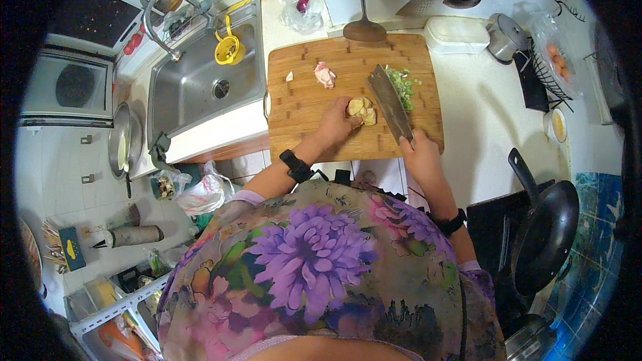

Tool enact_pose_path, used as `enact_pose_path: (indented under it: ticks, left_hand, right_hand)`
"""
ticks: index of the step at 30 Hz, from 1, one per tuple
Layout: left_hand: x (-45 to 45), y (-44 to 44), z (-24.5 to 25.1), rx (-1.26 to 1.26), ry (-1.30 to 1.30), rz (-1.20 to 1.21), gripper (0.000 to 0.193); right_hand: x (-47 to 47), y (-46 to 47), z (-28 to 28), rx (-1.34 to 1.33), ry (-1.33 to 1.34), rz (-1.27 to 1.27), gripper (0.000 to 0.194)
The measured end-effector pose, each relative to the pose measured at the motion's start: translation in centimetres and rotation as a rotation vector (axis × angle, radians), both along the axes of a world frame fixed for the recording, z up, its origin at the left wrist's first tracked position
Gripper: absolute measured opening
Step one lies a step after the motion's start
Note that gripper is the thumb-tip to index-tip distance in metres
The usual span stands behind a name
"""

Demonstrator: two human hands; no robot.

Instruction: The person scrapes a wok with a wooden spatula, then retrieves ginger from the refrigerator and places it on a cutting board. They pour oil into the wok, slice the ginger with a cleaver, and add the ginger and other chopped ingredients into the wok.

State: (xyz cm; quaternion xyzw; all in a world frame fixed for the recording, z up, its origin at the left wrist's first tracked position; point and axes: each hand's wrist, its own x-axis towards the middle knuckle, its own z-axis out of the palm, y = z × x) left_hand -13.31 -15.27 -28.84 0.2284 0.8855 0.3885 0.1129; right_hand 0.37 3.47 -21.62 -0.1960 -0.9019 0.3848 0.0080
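Observation:
Yellow slices that look like ginger (368, 116) lie in a small overlapping pile on the wooden cutting board (301, 135). My left hand (337, 119) is at their left side, its thumb and fingers closed around them. A Chinese cleaver (388, 100) is in my right hand (421, 153), gripped by the handle at the board's near right. Its broad blade rests slantwise between the slices and a heap of chopped scallion (403, 87). Farther back on the board are a pale pink piece of raw meat (325, 75) and a small whitish piece (289, 76).
Left of the board is a steel sink (200, 95) with a yellow strainer (229, 50). A ladle (364, 30) hangs over the board's back edge. A white lidded container (456, 35) and a metal pot (506, 39) stand back right. A black frying pan (546, 240) is at right.

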Motion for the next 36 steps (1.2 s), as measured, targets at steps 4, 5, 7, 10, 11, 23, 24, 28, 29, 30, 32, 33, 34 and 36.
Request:
enact_pose_path:
  ticks: [4, 5, 7, 10, 11, 23, 24, 28, 29, 30, 32, 33, 34, 36]
  left_hand:
    - [-1.4, -0.1, 1.1, 0.020, -0.375, -0.057, 0.041]
    - [-1.6, -0.2, 1.4, 0.054, -0.445, -0.060, 0.041]
    - [-1.9, -0.3, 2.0, 0.060, -0.502, -0.085, 0.041]
    - [-2.4, -0.1, 2.7, -0.011, -0.478, -0.134, 0.040]
    - [-2.6, 0.0, 2.8, -0.028, -0.481, -0.143, 0.039]
    - [-3.5, 0.4, 0.8, -0.257, -0.276, -0.173, 0.047]
    - [-3.4, 0.5, 0.8, -0.304, -0.220, -0.183, 0.048]
    - [-3.3, 0.7, 0.8, -0.276, -0.258, -0.151, 0.055]
    - [-3.3, 0.7, 0.7, -0.269, -0.260, -0.155, 0.056]
    - [-3.3, 0.6, 0.5, -0.264, -0.257, -0.159, 0.057]
    - [-3.2, 0.6, 0.2, -0.247, -0.181, -0.158, 0.057]
    - [-3.2, 0.6, 0.0, -0.239, -0.139, -0.159, 0.057]
    - [-3.1, 0.6, -0.2, -0.234, -0.117, -0.158, 0.057]
    - [-3.0, 0.5, -0.5, -0.220, -0.072, -0.152, 0.056]
  right_hand:
    - [-0.6, 0.2, 0.0, 0.017, -0.029, 0.028, 0.028]
    - [-0.9, 0.2, 0.0, 0.036, -0.029, 0.049, 0.028]
    - [-1.5, 0.2, 0.0, 0.075, -0.028, 0.091, 0.027]
    - [-2.5, 0.2, -0.1, 0.134, -0.056, 0.137, 0.026]
    - [-2.7, 0.1, -0.1, 0.133, -0.051, 0.141, 0.026]
    - [-5.0, -0.3, 0.7, 0.192, -0.183, 0.228, 0.027]
    - [-5.2, -0.2, 1.0, 0.197, -0.205, 0.233, 0.026]
    - [-5.7, -0.3, 1.8, 0.199, -0.239, 0.259, 0.024]
    - [-5.9, -0.3, 1.9, 0.200, -0.249, 0.253, 0.024]
    - [-6.1, -0.3, 2.0, 0.200, -0.252, 0.247, 0.024]
    - [-6.6, -0.4, 2.0, 0.194, -0.254, 0.258, 0.024]
    - [-6.8, -0.4, 2.0, 0.189, -0.251, 0.274, 0.024]
    - [-7.1, -0.4, 1.9, 0.185, -0.248, 0.289, 0.025]
    - [-7.4, -0.3, 1.8, 0.187, -0.250, 0.291, 0.025]
